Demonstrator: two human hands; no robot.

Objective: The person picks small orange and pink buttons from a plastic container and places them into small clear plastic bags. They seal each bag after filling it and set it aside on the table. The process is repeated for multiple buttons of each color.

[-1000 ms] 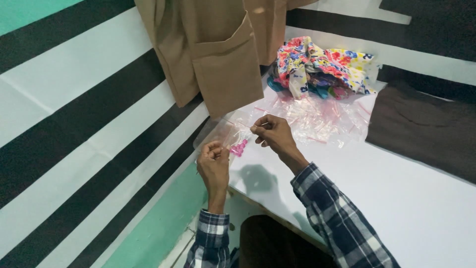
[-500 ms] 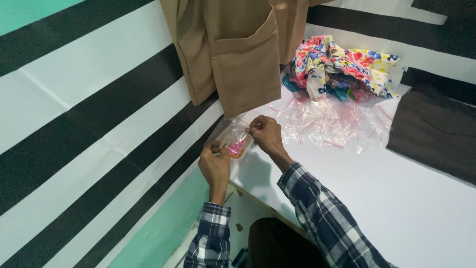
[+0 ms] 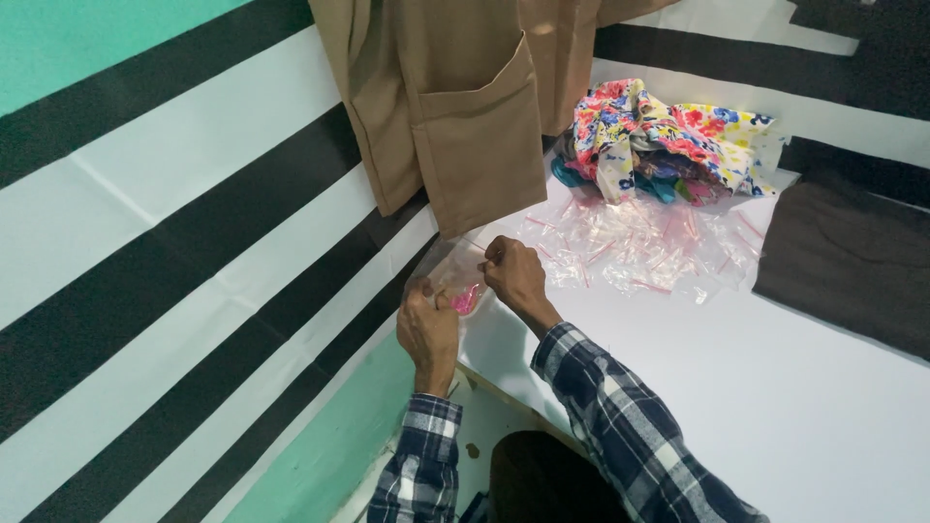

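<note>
Both my hands hold a small clear zip bag with small pink items inside, at the left corner of the white table. My left hand pinches the bag's near lower edge. My right hand pinches its far upper edge, fingers closed on the plastic. Both arms wear plaid sleeves.
A pile of empty clear zip bags lies on the table beyond my right hand. Behind it sits a bundle of floral cloth. A tan garment with a pocket hangs over the striped wall. Dark brown cloth lies at the right.
The view has shifted a little, so the table sits farther right. My hands stay on the small bag at the table corner, the right hand now closer along its top edge.
</note>
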